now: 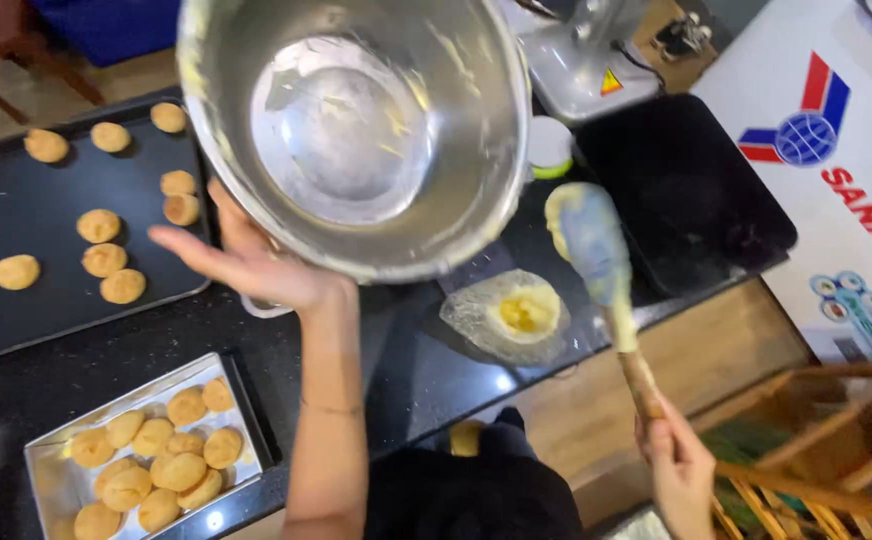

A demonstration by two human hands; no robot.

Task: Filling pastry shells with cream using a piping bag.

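Observation:
My left hand (pixel 256 265) is under a large steel mixing bowl (pixel 356 130), tilting it so its nearly bare inside faces the camera, with streaks of yellow batter on the wall. My right hand (pixel 678 470) grips the wooden handle of a blue spatula (pixel 596 245) smeared with yellow dough. Below the bowl, a lump of yellow dough (pixel 524 313) lies on a sheet of clear plastic wrap (pixel 471 320) on the black counter.
A dark baking tray (pixel 16 310) at the left carries several round dough pieces. A small metal tin (pixel 51 470) near the front holds several baked cookies. A black tray (pixel 686 190), a mixer base (pixel 581 60) and a wooden rack (pixel 806 450) are to the right.

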